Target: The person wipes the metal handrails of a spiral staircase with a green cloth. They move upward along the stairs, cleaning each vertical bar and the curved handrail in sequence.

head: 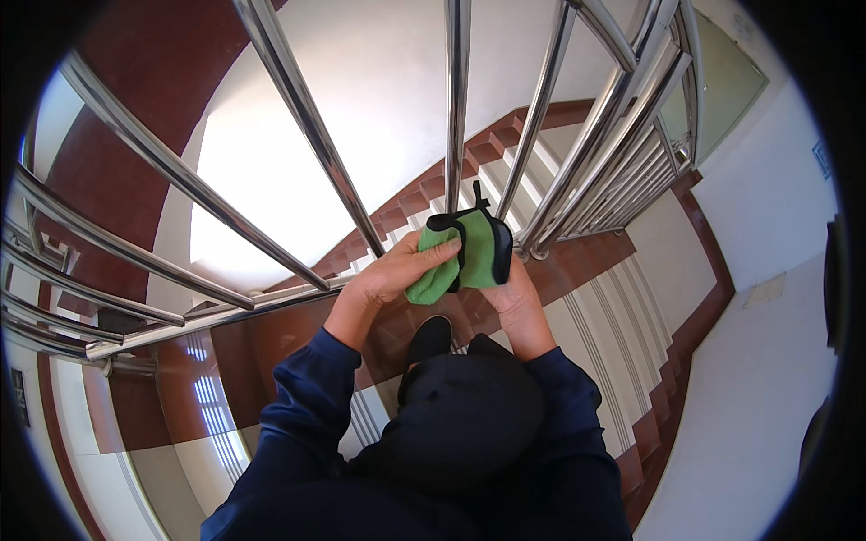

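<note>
A green cleaning cloth [479, 247] with black edging and a small black hanging loop is held in front of me, partly folded. My left hand [399, 267] grips its left part, thumb on top of the fabric. Under the cloth's right side is my right hand [512, 291], its fingers mostly hidden by the fabric. Just beyond both hands stands an upright stainless steel baluster [455, 101]. Whether the cloth touches it cannot be made out.
More steel balusters [304, 115] curve away left. At right, a steel handrail [612, 101] runs along the stairs. White steps [602, 324] with dark grooves descend beside me. Brown polished tiles [298, 331] edge the landing. My black shoe [431, 335] is below the cloth. A white wall [751, 385] bounds the right.
</note>
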Demonstrator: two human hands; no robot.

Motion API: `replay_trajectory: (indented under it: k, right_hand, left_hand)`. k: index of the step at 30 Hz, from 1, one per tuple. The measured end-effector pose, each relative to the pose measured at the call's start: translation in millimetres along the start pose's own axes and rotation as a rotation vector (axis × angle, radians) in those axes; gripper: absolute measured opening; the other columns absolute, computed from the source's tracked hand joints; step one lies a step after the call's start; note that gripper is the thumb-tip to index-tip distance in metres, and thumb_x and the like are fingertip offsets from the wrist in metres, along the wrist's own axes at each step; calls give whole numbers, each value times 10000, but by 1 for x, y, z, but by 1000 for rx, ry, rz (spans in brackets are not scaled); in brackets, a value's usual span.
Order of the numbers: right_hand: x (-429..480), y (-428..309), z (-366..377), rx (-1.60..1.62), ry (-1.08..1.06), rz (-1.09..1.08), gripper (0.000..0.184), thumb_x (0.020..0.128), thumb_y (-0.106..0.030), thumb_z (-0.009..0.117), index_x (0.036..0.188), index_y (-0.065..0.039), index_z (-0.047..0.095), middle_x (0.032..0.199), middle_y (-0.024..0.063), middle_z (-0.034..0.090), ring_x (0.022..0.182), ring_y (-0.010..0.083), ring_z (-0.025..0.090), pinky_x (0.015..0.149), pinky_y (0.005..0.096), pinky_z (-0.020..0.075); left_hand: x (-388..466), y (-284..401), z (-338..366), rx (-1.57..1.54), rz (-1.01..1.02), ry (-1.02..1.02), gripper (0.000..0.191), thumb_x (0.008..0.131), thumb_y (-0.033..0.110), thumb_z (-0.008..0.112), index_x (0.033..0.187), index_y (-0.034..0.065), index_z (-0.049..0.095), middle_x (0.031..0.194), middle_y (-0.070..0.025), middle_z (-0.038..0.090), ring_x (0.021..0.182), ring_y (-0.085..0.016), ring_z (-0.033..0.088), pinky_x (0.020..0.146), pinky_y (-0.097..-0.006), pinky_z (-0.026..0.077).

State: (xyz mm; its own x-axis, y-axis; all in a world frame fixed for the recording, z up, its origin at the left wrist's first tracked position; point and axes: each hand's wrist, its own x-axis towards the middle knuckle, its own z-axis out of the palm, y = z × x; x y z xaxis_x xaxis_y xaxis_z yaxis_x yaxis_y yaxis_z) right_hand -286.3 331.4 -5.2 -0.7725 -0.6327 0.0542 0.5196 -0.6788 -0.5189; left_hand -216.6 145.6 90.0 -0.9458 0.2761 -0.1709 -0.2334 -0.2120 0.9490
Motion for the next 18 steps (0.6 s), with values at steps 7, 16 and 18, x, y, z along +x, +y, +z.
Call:
replay_trajectory:
  k: [7, 16, 18]
  right_hand:
    - [-3, -8, 37, -75, 44, 143, 414, 984, -290, 591, 1335, -78, 531, 1173, 71, 656, 1059, 224, 649, 862, 422, 566]
    - [-4, -11, 53, -216, -20, 208, 575, 890, -107, 711, 1402, -28, 460, 1241, 50, 595, 1156, 167, 575, 966, 293, 469]
    - [-2, -12, 52, -251, -26, 196, 543, 896, -102, 699, 1386, -23, 478, 1229, 47, 599, 1145, 163, 576, 950, 291, 472]
  left_hand:
    - [4, 21, -2, 261, 212, 142, 292, 964, 257, 650, 1161, 48, 600, 967, -14, 650, 844, -82, 599, 728, -247, 525]
    - [14, 49, 5, 835, 359, 122, 181, 870, 28, 645, 1049, 6, 626, 882, -85, 675, 841, -147, 632, 803, -303, 512]
    - [15, 57, 4, 889, 324, 103, 170, 882, 42, 633, 1050, 11, 633, 882, -97, 685, 831, -167, 649, 794, -310, 519]
